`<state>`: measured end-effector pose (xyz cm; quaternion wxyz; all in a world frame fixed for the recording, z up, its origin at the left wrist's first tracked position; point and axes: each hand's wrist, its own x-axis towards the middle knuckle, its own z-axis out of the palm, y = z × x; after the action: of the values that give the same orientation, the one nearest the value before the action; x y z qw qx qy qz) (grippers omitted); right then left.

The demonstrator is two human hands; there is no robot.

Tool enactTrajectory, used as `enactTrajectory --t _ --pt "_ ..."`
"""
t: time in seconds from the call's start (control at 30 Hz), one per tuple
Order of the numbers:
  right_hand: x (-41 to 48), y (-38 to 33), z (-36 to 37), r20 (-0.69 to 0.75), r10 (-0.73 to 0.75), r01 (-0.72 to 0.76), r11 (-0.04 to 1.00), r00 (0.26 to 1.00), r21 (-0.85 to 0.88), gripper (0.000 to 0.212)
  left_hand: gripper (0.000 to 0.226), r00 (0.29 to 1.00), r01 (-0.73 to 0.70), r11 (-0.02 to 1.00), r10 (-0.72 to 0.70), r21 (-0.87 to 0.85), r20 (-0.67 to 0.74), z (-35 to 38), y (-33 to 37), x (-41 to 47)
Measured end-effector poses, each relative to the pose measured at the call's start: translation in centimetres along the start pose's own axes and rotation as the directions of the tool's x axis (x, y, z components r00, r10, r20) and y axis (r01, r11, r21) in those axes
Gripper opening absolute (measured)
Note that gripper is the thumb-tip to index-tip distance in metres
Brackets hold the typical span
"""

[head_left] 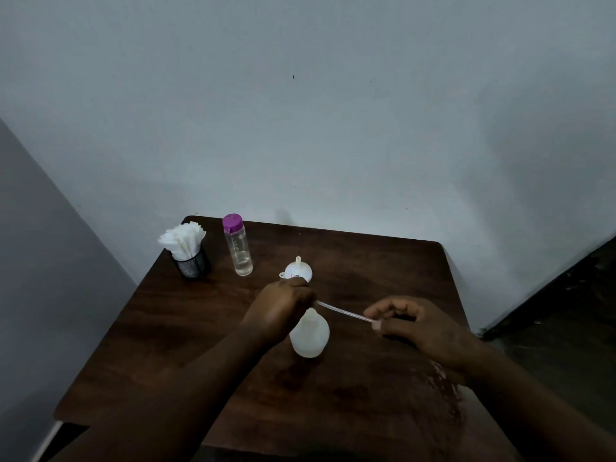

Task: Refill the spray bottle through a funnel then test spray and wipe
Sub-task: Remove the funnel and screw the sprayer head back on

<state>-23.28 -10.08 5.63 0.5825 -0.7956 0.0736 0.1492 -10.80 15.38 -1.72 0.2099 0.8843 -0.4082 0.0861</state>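
Note:
A white translucent spray bottle (310, 336) stands uncapped on the dark wooden table (186, 328). Just above it, my left hand (280, 310) grips the spray head, which is hidden inside the fist. The head's thin clear dip tube (343, 312) runs from that fist to the right. My right hand (416, 325) pinches the tube's far end between thumb and fingers. A white funnel (297, 271) lies upside down, spout up, just behind my left hand. A clear water bottle with a purple cap (237, 250) stands behind it to the left, with a little liquid at the bottom.
A black mesh cup holding white paper napkins (187, 250) stands at the table's back left corner. A pale wall rises right behind the table. The floor to the right is dark.

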Motion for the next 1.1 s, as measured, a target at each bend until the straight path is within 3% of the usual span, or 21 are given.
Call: enactTrajectory --t 0.1,0.2,0.4,0.53,0.73,0.87,0.97,1.1 --pt "-0.5 -0.1 -1.0 0.077 0.011 -0.017 0.997 0.997 0.081 0.028 0.005 0.999 0.033 0.999 -0.033 -0.01 0.011 0.4 0.0 0.2" --pt "-0.9 -0.2 -1.7 0.081 -0.071 0.075 0.996 0.994 -0.05 0.037 0.003 0.996 0.082 0.996 -0.081 -0.032 0.023 1.3 -0.6 0.1" --pt "0.6 -1.3 -0.9 -0.158 -0.295 0.241 0.926 0.942 -0.291 0.027 0.01 0.973 0.229 0.961 -0.222 -0.153 0.067 3.5 -0.7 -0.8" --pt "2.8 -3.2 0.4 -0.076 -0.408 0.307 0.785 0.91 -0.538 0.022 0.02 0.94 0.341 0.889 -0.324 -0.306 0.108 4.4 -0.7 -1.7" --pt "7.7 -3.5 3.8 0.111 -0.335 0.311 0.637 0.936 -0.705 0.021 0.063 0.864 0.486 0.744 -0.488 -0.46 0.122 6.9 -0.7 -3.1" --pt "10.6 -2.5 5.7 0.161 -0.293 0.312 0.6 0.943 -0.737 0.021 0.042 0.823 0.546 0.717 -0.556 -0.433 0.116 7.0 0.0 -3.1" --pt "11.8 -1.8 6.8 0.204 -0.261 0.325 0.612 0.944 -0.721 0.025 0.069 0.77 0.582 0.604 -0.625 -0.545 0.13 7.9 0.2 -3.5" --pt "13.1 -0.3 7.8 0.23 -0.218 0.316 0.589 0.948 -0.743 0.025 0.057 0.722 0.61 0.482 -0.665 -0.629 0.19 10.2 -0.6 -4.1"
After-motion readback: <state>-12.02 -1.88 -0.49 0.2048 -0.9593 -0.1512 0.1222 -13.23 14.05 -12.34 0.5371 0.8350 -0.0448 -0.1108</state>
